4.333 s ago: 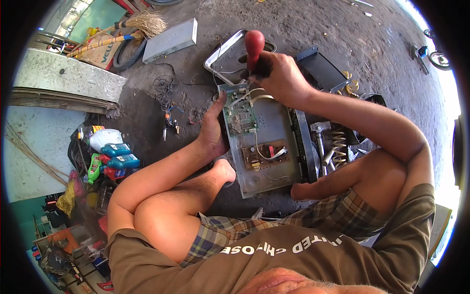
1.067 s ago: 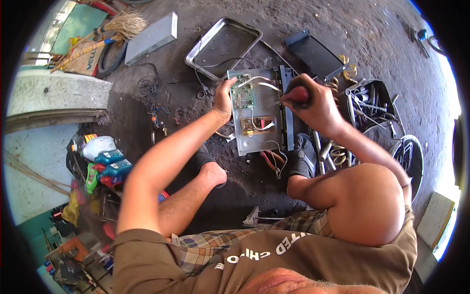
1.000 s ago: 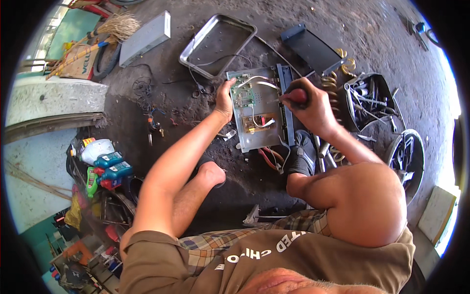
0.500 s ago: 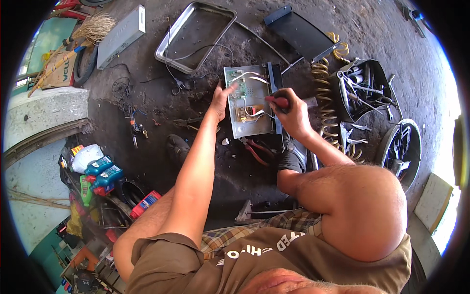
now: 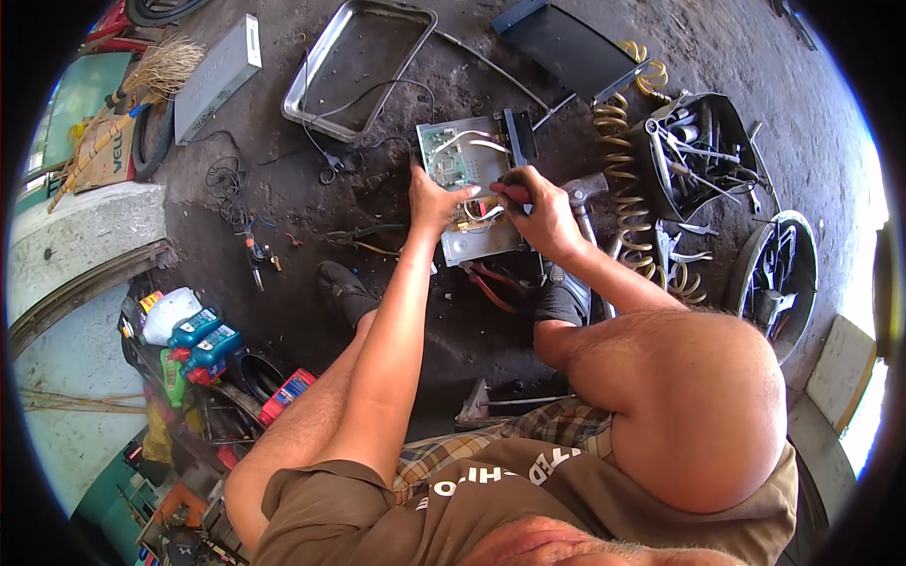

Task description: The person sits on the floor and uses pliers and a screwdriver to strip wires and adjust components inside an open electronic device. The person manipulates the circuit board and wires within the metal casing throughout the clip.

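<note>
An open metal device case [image 5: 489,246] lies on the ground between my feet. Inside it are a green circuit board [image 5: 440,143], white cables [image 5: 483,144] and a smaller brownish board [image 5: 466,211] near its lower end. My left hand [image 5: 434,204] grips the case's left wall, fingers outside and thumb reaching in over the middle. In my right hand [image 5: 550,217] is a screwdriver with a red and black handle [image 5: 512,191], pointed left over the case near my left thumb. Its tip cannot be made out.
A hammer [image 5: 587,187] lies beside my right hand. Red-handled pliers [image 5: 493,288] sit below the case, other pliers [image 5: 363,236] to its left. A metal tray [image 5: 294,106], a dark cover [image 5: 566,47], a coiled hose [image 5: 618,156] and tool-filled containers [image 5: 651,179] surround it.
My left hand has moved from above the green board down onto the case's left wall, thumb inward. The screwdriver has shifted slightly left, toward that thumb. The whole view has shifted a little.
</note>
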Demonstrator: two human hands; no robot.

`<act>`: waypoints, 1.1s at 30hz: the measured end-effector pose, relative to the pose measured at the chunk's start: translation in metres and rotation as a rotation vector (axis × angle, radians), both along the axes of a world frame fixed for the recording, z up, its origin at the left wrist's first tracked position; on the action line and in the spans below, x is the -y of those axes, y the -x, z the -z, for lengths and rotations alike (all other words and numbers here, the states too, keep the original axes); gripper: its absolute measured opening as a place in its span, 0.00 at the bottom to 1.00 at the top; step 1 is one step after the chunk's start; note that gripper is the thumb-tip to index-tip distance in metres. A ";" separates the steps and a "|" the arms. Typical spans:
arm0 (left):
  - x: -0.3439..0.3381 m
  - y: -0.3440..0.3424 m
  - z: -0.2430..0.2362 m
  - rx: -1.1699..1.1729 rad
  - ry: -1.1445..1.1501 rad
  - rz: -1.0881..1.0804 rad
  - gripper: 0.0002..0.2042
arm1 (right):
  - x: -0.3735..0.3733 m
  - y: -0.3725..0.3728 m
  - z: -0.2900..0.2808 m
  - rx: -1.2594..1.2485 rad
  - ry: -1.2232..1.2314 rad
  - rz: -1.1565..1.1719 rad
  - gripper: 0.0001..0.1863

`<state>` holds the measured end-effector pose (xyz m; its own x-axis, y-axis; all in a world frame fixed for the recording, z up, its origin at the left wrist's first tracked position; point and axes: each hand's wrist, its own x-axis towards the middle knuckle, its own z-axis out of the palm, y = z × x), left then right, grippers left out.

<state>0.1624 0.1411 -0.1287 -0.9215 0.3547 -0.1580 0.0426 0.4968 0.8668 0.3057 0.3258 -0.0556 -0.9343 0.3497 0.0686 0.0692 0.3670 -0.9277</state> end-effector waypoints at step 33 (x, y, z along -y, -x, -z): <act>-0.023 -0.009 -0.026 -0.142 0.312 0.037 0.57 | -0.026 0.042 -0.055 0.489 0.020 -0.156 0.18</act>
<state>0.1710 0.1640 -0.1023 -0.9296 0.3430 -0.1352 0.1749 0.7332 0.6572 0.2641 0.3519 -0.0009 -0.8966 0.2005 -0.3948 0.4427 0.3899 -0.8074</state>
